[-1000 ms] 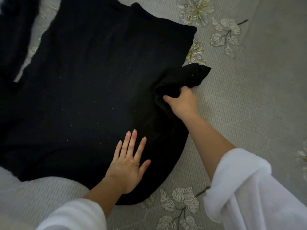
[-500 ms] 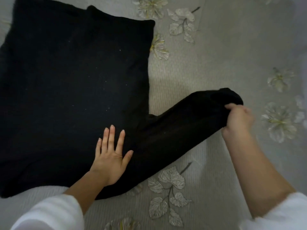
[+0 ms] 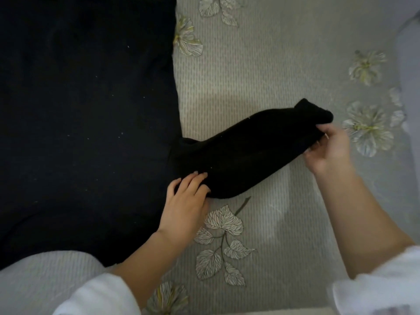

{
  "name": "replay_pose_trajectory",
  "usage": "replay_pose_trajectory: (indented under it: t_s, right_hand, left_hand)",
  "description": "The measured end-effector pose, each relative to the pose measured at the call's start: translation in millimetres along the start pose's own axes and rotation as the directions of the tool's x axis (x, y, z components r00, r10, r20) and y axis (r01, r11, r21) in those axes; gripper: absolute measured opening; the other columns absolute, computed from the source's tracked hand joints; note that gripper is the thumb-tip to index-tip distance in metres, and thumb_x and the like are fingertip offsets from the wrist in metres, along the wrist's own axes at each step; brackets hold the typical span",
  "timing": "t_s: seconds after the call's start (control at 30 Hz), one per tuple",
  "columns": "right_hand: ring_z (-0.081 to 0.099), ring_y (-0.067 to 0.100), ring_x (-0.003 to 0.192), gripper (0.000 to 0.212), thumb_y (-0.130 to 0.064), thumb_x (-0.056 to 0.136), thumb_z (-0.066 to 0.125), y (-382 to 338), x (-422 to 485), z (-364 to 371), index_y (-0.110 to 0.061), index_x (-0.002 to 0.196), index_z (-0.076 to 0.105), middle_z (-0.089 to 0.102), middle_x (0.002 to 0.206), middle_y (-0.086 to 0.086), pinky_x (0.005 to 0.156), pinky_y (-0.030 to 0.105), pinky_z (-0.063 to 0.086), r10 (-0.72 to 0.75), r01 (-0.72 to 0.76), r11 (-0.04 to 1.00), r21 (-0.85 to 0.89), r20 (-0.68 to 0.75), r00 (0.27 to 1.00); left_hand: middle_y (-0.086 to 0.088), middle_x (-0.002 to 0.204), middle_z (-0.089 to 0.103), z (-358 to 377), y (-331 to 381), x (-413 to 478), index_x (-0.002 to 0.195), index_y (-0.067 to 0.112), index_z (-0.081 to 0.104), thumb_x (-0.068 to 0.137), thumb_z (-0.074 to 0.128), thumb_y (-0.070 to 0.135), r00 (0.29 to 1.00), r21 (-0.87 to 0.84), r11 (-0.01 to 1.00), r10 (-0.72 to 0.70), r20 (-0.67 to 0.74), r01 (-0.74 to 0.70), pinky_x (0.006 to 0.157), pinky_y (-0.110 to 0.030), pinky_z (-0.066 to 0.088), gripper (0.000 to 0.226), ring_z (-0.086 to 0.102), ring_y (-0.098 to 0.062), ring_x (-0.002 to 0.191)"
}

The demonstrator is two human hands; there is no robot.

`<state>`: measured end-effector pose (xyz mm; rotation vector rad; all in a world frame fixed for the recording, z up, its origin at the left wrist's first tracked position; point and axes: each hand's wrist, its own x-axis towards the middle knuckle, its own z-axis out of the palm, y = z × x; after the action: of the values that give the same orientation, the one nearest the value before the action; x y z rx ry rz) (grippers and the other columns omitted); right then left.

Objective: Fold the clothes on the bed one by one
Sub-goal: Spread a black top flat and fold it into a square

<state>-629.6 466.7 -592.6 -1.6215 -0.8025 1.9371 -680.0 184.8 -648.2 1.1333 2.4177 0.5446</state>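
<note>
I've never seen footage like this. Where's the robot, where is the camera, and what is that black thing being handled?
There is no machine here: these are a person's two bare hands, filmed by one wide-angle camera worn on the head, looking down. A black sweater lies spread on a grey bedcover printed with leaves and flowers. Its sleeve sticks out to the right. The left hand grips it near where it joins the body; the right hand pinches its far end. The white cloth at the bottom corners is the person's own clothing.
</note>
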Motion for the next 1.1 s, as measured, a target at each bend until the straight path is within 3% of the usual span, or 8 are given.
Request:
replay_pose_trajectory:
  t_s: [0.2,0.33,0.5,0.63,0.73,0.8,0.97,1.1]
  right_hand:
    - [0.063,0.025,0.101,0.030,-0.013,0.089,0.051,16,-11,4,-0.010,0.117,0.060,0.064,0.111,0.010,0.080,0.036,0.054,0.143,-0.142,0.985,-0.096,0.001,0.990]
    - [0.071,0.023,0.080,0.021,-0.011,0.088,0.050,7,-35,38,-0.007,0.101,0.065,0.070,0.086,0.007,0.068,0.030,0.057,0.083,-0.089,0.994,0.066,0.097,0.992]
    - [0.063,0.026,0.104,0.039,-0.008,0.090,0.048,24,-91,118,-0.007,0.129,0.053,0.061,0.109,0.009,0.098,0.036,0.048,-0.041,-0.010,0.990,0.142,0.351,0.936]
    - [0.060,0.021,0.107,0.075,-0.001,0.088,0.055,69,-141,207,-0.028,0.150,0.023,0.060,0.122,0.008,0.093,0.034,0.050,-0.187,0.306,0.947,-0.092,0.618,0.764]
    - [0.063,0.001,0.080,0.074,-0.007,0.087,0.062,116,-161,253,-0.028,0.149,0.028,0.066,0.093,-0.001,0.072,0.015,0.050,0.052,0.565,0.701,-0.435,0.821,0.568]
    - [0.060,-0.001,0.088,0.061,-0.012,0.088,0.062,142,-156,256,-0.027,0.143,0.042,0.062,0.110,-0.002,0.070,0.006,0.046,0.184,0.660,0.501,-0.560,0.814,0.550]
    - [0.059,0.014,0.111,0.034,-0.012,0.090,0.057,174,-127,185,-0.018,0.123,0.063,0.065,0.118,-0.001,0.097,0.022,0.042,0.058,0.724,0.101,-0.682,0.731,0.680]
    - [0.035,0.018,0.135,0.048,-0.029,0.089,0.059,190,-121,142,-0.021,0.135,0.051,0.048,0.141,-0.001,0.108,0.034,0.026,0.001,0.792,-0.329,-0.515,0.838,0.546]
  left_hand:
    - [-0.001,0.160,-0.009,-7,-25,-5,0.128,0.034,0.040,0.085,0.051,0.049,0.995,-0.138,0.988,0.075,0.063,-0.066,0.115,-0.036,-0.013,0.047,-0.025,-0.013,0.143]
    - [-0.008,0.149,-0.041,-2,-34,-4,0.151,0.029,-0.008,0.082,0.036,0.063,0.975,0.062,0.997,0.023,0.221,-0.038,0.110,-0.035,-0.022,0.089,-0.041,-0.018,0.135]
    - [-0.005,0.152,-0.035,2,-38,-6,0.151,0.024,-0.013,0.086,0.045,0.058,0.981,0.007,0.999,0.038,0.190,-0.040,0.110,-0.031,-0.024,0.093,-0.038,-0.016,0.137]
    - [0.006,0.155,-0.017,-10,-49,-17,0.151,0.018,-0.005,0.085,0.036,0.058,0.990,-0.174,0.985,0.040,0.137,-0.016,0.114,-0.024,-0.017,0.088,-0.029,-0.008,0.140]
    - [0.005,0.149,0.028,-21,-62,-33,0.144,0.020,0.036,0.089,0.029,0.053,0.990,-0.242,0.969,0.076,0.121,-0.044,0.119,-0.032,0.007,0.065,0.013,-0.016,0.143]
    - [0.002,0.102,0.059,-28,-70,-44,0.096,0.015,0.057,0.092,0.043,0.040,0.993,-0.324,0.946,0.070,0.093,-0.036,0.100,-0.034,0.035,0.029,0.047,-0.014,0.105]
    - [-0.007,0.127,0.051,-33,-97,-68,0.122,0.012,0.055,0.091,0.048,0.043,0.963,-0.196,0.975,0.145,0.228,-0.100,0.111,-0.028,0.023,0.044,0.037,-0.022,0.125]
    - [0.004,0.111,0.062,-67,-134,-67,0.114,0.017,0.067,0.086,0.056,0.012,0.999,-0.429,0.902,-0.041,0.012,0.042,0.096,-0.019,0.041,0.031,0.056,-0.012,0.107]
